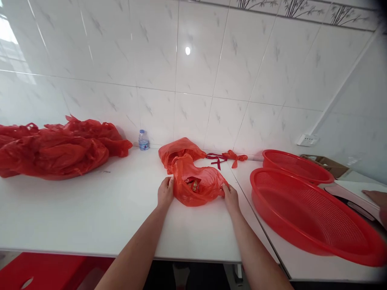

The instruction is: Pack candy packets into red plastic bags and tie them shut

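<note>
A thin red plastic bag (189,198) rests on the white table, its mouth spread toward me. Inside it shows a small red-and-gold packet (194,185), too small to read. My left hand (166,191) grips the bag's left edge, thumb on top. On the opposite side, my right hand (230,196) pinches the right edge of the mouth. Just behind lies another red plastic bag (183,147), bunched and touching the first one.
A large heap of red bags (60,149) covers the table's left side, beside a small water bottle (144,141). Dark red ribbon (216,157) lies by the wall. Two red plastic baskets (302,237) stand at right; another person's hand (376,197) shows beyond. Below left is a red stool (45,270).
</note>
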Demonstrator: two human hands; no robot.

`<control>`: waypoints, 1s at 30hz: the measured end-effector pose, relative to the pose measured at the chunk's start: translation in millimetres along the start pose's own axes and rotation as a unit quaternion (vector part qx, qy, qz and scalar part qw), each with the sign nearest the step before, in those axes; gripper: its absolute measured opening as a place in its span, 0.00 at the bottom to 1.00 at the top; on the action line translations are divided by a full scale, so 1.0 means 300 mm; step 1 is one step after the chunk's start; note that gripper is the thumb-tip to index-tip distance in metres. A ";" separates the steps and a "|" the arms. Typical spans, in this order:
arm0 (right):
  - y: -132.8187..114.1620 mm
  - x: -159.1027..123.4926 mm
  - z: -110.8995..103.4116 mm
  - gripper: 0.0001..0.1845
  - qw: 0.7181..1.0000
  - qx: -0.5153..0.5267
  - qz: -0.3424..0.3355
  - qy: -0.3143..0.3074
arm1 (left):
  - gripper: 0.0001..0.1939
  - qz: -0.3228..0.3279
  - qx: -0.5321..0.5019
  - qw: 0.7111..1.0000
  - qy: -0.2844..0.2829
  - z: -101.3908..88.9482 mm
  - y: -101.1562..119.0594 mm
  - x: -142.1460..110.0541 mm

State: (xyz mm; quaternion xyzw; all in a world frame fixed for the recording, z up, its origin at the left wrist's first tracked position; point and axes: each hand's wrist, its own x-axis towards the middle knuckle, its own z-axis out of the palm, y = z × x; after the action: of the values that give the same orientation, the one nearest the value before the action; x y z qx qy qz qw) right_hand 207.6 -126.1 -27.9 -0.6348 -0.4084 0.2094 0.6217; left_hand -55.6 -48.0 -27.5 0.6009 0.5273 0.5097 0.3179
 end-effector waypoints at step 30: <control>0.014 0.146 0.098 0.23 0.998 -0.063 0.009 -0.029 | 0.19 -0.029 0.063 0.998 0.004 0.033 -0.003 0.092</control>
State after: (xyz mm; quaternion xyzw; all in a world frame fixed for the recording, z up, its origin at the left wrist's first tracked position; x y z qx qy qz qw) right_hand 211.2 -73.4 -25.6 -0.6701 -0.4329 0.2071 0.5663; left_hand -48.7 -19.7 -23.3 0.6021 0.5767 0.4685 0.2923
